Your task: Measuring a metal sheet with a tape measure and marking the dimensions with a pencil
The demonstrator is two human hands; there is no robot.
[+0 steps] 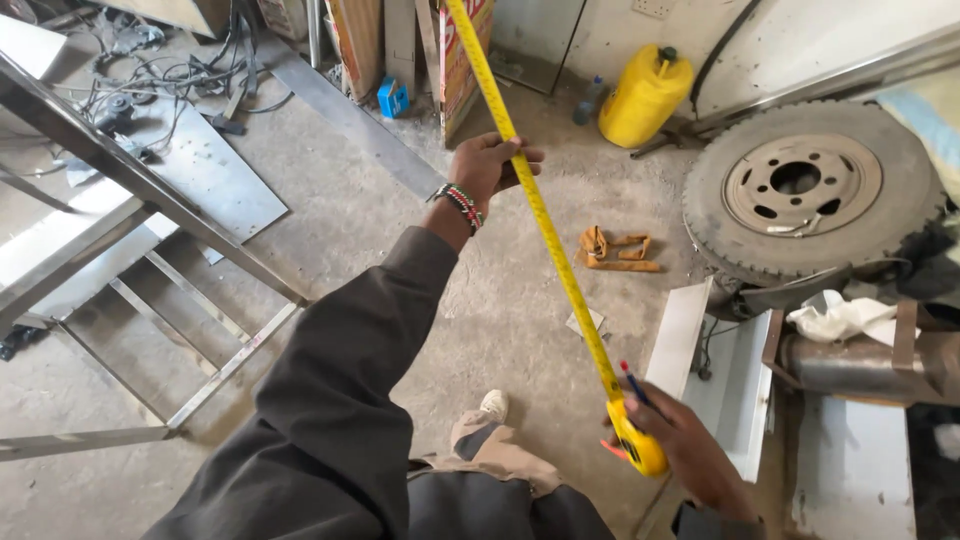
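Pinched between thumb and curled fingers, the yellow tape blade (545,225) passes through the left hand (490,165), which closes on it partway along its run. The right hand (690,450) wraps the yellow tape measure case (638,448) and also carries a blue pencil with a red tip (632,382) tucked against the fingers, so both hands are closed on parts of the same tool.

From the head view, the blade's long axis runs as one straight diagonal: from the case, low and near the body, it climbs away and to the left, through the left hand, and on past it out of the top of the frame. Taking the case as landmark, the left hand lies far up the blade, well apart from it; the right hand is right on it.

The left arm stretches out almost straight in a dark sleeve (340,400), a beaded wristband (462,205) at the wrist, palm turned toward the blade. The right arm is bent in close, wrist low.

Beyond the case sit a worn truck tyre (810,190) and a yellow jerrycan (645,95); far to its left stands a steel frame (150,190) on the concrete floor (380,210).
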